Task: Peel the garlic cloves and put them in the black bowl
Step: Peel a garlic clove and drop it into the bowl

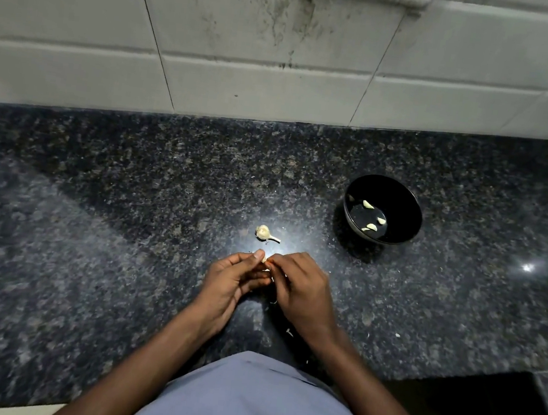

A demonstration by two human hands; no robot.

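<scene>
Speckled dark granite counter (91,219), black bowl (404,202), pale cloves (368,204), white tiles (250,49).

Dim scene overall; light is coming from above and behind the viewer, pooling in a pale glare patch on the polished granite counter (125,223) just beyond the hands. A second small bright hotspot (527,267) is glinting at right. A broad wedge of shadow is falling across the counter's left half, and the black bowl (404,202) is casting a soft shadow to its lower left. The tiled wall (250,49) is reading grey and evenly lit. Wide-angle distortion is bowing the wall edge and tile lines. Corners are darkening; detail is softening toward the edges.
</scene>
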